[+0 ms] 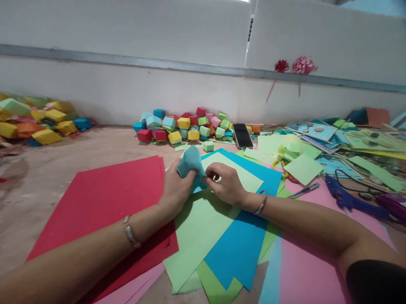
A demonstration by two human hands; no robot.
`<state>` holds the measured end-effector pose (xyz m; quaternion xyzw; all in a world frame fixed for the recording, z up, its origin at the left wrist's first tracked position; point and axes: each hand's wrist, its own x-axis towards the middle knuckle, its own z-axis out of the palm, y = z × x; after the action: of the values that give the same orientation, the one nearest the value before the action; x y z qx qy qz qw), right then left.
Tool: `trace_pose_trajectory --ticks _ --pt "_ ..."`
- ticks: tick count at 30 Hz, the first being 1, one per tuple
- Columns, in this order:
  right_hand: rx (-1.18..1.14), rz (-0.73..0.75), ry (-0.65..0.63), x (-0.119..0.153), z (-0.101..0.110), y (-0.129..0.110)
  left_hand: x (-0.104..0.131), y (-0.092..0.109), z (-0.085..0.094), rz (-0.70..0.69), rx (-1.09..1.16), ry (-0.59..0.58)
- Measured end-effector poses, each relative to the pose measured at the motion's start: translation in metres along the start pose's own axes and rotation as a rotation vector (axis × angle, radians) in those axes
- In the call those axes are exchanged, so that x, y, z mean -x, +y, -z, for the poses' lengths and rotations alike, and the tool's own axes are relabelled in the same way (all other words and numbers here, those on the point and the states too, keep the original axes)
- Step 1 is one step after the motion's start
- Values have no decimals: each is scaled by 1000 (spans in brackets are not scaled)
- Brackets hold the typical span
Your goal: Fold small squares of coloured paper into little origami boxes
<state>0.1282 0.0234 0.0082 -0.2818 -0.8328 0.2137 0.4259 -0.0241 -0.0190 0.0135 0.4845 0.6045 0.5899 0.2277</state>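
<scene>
A piece of light blue folded paper [190, 161] is held up over the stacked sheets. My left hand [177, 189] grips its left side, thumb across the front. At its lower right edge, my right hand [226, 182] pinches the paper between thumb and fingers. Beneath both hands lie light green paper [206, 232] and darker blue paper [239, 244], fanned over one another. Red paper [117, 187] is under my left forearm. Pink paper [308, 255] lies below my right forearm. The far side of the folded piece is hidden.
Small folded paper cubes [183, 123] are heaped by the wall, with a larger pile [36, 116] at far left. A phone [242, 136] stands beside the cubes. To the right are a utility knife [304, 190], scissors [280, 163] and a blue glue gun [351, 199] with a cord.
</scene>
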Motion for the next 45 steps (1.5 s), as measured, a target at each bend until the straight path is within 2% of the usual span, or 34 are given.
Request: trace_pose_trajectory --ticks 3,9,16,20,25,31,33,38,40,45 --pt "-49 -107 30 -1 0 2 0 0 2 -90 -76 -44" --pt "-26 -235 -65 -4 -1 8 -2 -3 3 -128 -208 -83" --pt "-146 -170 -31 -1 -2 4 -4 -5 4 -137 -265 -61" --pt "-95 -149 9 0 -1 4 -3 -3 3 -158 -233 -73" --pt "-16 -160 46 0 -1 6 1 2 3 -232 -175 -155" --pt "-54 -194 69 1 -2 3 -1 2 3 -223 -252 -107" --pt "-43 -154 69 2 -1 0 -2 2 3 -217 -266 -101" --pt "-14 79 36 6 0 -3 -1 2 3 -209 -245 -100" --pt "-7 112 25 7 0 -2 0 2 3 -218 -224 -109" --pt "50 -4 62 3 1 -1 3 7 2 -223 -192 -156"
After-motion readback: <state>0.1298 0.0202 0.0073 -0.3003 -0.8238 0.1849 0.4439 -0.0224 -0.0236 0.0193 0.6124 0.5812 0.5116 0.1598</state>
